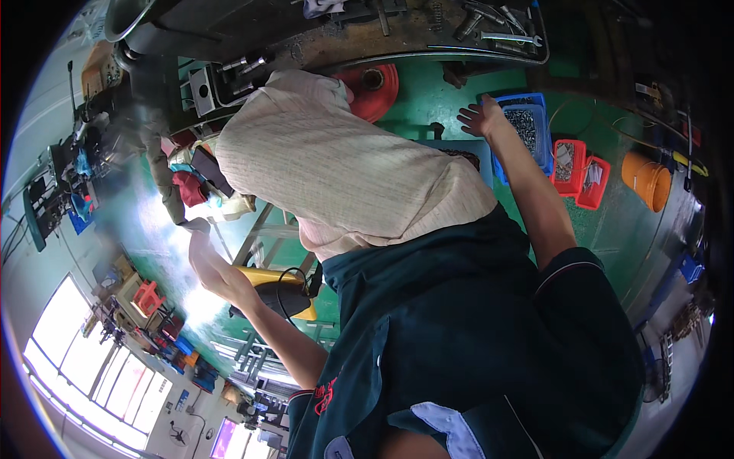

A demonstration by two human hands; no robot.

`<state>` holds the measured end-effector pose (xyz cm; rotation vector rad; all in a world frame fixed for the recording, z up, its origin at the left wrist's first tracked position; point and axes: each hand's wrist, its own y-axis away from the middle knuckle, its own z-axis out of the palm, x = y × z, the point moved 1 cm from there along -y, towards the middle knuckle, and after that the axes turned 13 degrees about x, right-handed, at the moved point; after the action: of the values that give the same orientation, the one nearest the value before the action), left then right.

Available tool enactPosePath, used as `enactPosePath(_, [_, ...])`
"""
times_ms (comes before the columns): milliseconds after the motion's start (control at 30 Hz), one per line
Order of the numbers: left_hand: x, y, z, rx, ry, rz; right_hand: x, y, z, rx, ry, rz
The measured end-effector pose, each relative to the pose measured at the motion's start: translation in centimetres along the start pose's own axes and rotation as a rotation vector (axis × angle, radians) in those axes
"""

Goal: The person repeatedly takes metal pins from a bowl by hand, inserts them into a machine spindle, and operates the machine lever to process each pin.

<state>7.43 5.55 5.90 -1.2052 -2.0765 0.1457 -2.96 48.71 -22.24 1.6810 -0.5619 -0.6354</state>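
Tabletop point(348, 47) lies ahead of me, dark and strewn with tools point(511, 38). A pale cloth point(352, 168) drapes over me. To my right stands a blue bin point(544, 130), and to my left is a curved greyish piece point(170, 187). My left hand point(216, 269) reaches toward its lower end, blurred; I cannot tell whether its fingers touch or grip it. My right hand point(482, 118), just beside the bin, has its fingers spread apart, with nothing visible in it. Small metal pieces point(522, 126) lie in the bin. I judge myself at a reaching step, between grips; taking a piece would call for dipping the right hand inside and pinching.
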Motion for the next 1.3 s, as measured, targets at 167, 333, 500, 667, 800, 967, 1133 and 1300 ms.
enactPosePath(167, [0.4,-0.2,0.2,-0.028,0.021,0.003,-0.3,2.6,-1.1,-0.043,-0.031,0.012])
enactPosePath(333, [0.4,0.0,0.9,-0.033,0.031,0.019,-0.8,6.9,-0.9,-0.369,-0.112,0.002])
enactPosePath(500, [-0.1,0.1,1.2,-0.046,0.04,0.014,-1.1,10.2,-0.5,-0.69,-0.17,-0.033])
enactPosePath(667, [0.4,0.2,1.5,-0.029,0.042,-0.074,-0.9,12.2,0.0,-0.825,-0.188,-0.031])
enactPosePath(800, [0.5,0.2,1.7,-0.037,0.043,-0.071,-0.8,13.1,0.1,-0.899,-0.205,-0.029])
enactPosePath(967, [0.9,0.3,2.0,-0.053,0.026,-0.101,-0.9,14.0,0.2,-0.951,-0.224,-0.024])
enactPosePath(1133, [0.9,0.1,2.2,-0.065,0.016,-0.104,-1.1,14.5,0.1,-0.985,-0.244,-0.01])
enactPosePath(1300, [0.8,0.1,2.5,-0.07,0.07,-0.099,-1.2,14.7,0.1,-1.012,-0.245,-0.003])
